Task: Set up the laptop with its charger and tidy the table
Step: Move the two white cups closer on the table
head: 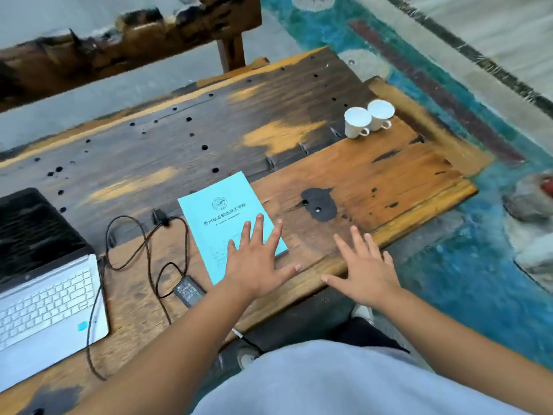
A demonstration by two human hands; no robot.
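Observation:
An open white laptop (pixel 45 295) with a dark screen sits at the table's near left. Its black charger brick (pixel 189 290) lies to the right of it, and the dark cable (pixel 143 244) loops across the wood toward the laptop's side. A light blue booklet (pixel 221 211) lies flat in the middle of the table. My left hand (pixel 257 262) rests flat with spread fingers on the booklet's near right corner. My right hand (pixel 363 271) hovers open, fingers spread, over the table's front edge to the right, holding nothing.
Two white cups (pixel 368 118) stand side by side at the far right of the worn wooden table (pixel 389 175). A rough wooden bench (pixel 119 46) stands behind the table. Blue patterned floor lies to the right, with a rock-like object (pixel 529 202).

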